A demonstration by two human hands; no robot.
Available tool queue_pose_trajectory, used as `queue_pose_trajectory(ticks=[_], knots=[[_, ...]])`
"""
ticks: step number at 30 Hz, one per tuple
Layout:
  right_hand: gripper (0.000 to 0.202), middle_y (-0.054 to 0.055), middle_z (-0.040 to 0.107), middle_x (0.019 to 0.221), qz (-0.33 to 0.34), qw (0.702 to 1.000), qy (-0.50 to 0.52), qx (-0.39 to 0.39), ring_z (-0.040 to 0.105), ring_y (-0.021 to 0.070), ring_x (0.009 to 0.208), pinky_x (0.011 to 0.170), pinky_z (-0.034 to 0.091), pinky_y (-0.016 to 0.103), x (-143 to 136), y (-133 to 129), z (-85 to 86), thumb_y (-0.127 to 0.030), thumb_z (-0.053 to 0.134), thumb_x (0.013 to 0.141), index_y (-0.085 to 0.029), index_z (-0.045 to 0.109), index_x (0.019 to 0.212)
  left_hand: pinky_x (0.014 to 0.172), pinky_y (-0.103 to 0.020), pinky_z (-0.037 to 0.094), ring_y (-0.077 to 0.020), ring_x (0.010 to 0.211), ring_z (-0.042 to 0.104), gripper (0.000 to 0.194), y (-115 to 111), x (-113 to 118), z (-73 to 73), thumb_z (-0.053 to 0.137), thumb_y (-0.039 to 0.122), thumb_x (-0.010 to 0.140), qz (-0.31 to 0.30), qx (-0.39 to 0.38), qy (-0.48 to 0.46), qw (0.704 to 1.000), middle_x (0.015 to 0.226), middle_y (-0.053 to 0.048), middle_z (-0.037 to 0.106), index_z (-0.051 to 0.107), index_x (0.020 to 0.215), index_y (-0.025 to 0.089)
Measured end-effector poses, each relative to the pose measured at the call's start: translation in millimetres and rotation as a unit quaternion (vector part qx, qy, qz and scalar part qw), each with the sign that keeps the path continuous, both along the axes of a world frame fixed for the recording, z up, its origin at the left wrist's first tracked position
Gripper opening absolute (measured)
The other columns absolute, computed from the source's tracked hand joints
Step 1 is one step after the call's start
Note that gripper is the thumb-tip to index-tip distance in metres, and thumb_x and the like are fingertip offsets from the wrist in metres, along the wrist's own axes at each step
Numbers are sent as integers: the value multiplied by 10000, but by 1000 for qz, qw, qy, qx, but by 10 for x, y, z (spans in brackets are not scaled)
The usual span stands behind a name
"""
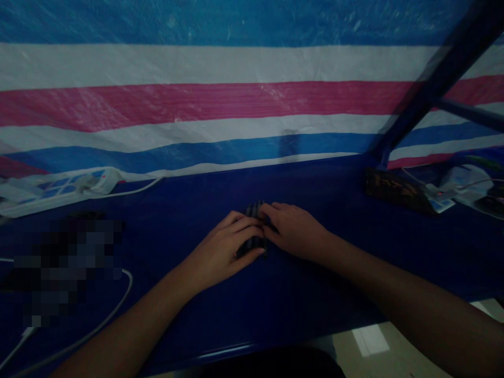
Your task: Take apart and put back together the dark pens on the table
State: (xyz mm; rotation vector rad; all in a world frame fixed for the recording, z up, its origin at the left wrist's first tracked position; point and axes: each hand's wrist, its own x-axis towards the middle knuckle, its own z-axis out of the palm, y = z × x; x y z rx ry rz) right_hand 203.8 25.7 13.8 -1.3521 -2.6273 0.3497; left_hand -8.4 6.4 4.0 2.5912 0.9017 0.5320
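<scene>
Between the two hands, on the blue table (315,299), lies a small dark object (254,243), grey-black and ridged, with short prongs along its far edge; the fingers cover much of it, and its full shape is hard to tell. The left hand (232,244) curls over its left side, thumb at the near edge. The right hand (293,227) pinches inward at its far right part. Beyond both hands hangs a striped sheet (236,102).

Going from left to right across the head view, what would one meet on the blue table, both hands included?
White power strip, left hand, right hand, dark patterned box, pale rounded item.
</scene>
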Motion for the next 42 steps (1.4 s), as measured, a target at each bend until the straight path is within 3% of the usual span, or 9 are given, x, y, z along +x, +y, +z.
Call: queue_pose_trajectory(ticks=[4,12,17,21,25,29,34,38,42], knots=[[193,118,740,1069,-26,999,-27,4,715,262,907,771,472,354,7,-15,30,-291,498,1023,-184,597,1149,974,-471,503,-295,1116,537,200,0,50,-25,626,322,1019,10,2,14,1000,1213,-104,665,640,1149,171],[269,104,747,1100,-75,995,-60,-40,744,267,859,631,425,316,26,13,108,-219,500,957,-211,567,1217,927,-500,497,-297,1039,542,221,-5,119,-86,584,392,1032,42,46,67,996,1221,-101,617,643,1114,195],[307,170,769,1054,-110,988,-97,-53,768,339,913,674,501,358,0,-12,148,-326,516,1025,-147,498,1274,883,-507,499,-291,962,544,266,-12,145,-106,599,444,1003,108,68,77,989,1107,-101,597,609,970,180],[296,208,763,1041,-144,980,-111,-77,773,361,911,707,527,391,16,26,157,-275,487,1028,-129,505,1284,862,-510,498,-305,973,539,299,-9,151,-107,617,474,987,131,88,77,984,1079,-105,587,621,971,175],[289,206,760,1023,-139,984,-50,-97,755,344,909,711,502,374,107,168,120,-249,544,956,-107,598,1203,844,-483,497,-299,976,529,270,7,121,-108,616,453,998,119,77,52,989,1063,-97,603,639,992,184],[224,103,761,839,-130,979,61,-143,707,241,774,639,434,298,200,322,94,-233,649,841,-123,693,1031,868,-454,503,-273,982,551,197,7,91,-113,569,360,1031,113,49,17,992,1065,-90,599,658,1005,187],[157,-14,659,601,-127,926,231,-271,594,134,541,526,378,248,190,308,118,-127,625,784,-138,716,912,733,-352,525,-216,860,601,226,-12,74,-131,550,350,1032,126,17,-11,992,985,-66,570,700,973,191],[156,-49,627,552,-129,863,325,-365,513,91,457,467,387,211,149,249,119,-75,609,768,-165,652,888,628,-294,492,-165,709,604,304,23,34,-145,502,342,1057,137,0,3,991,869,-31,567,681,870,182],[170,-44,662,617,-128,816,400,-396,486,68,406,386,370,184,129,235,105,-86,607,778,-207,521,862,603,-281,468,-145,639,595,326,26,7,-119,491,345,1070,137,6,10,991,802,-9,579,660,848,176]])
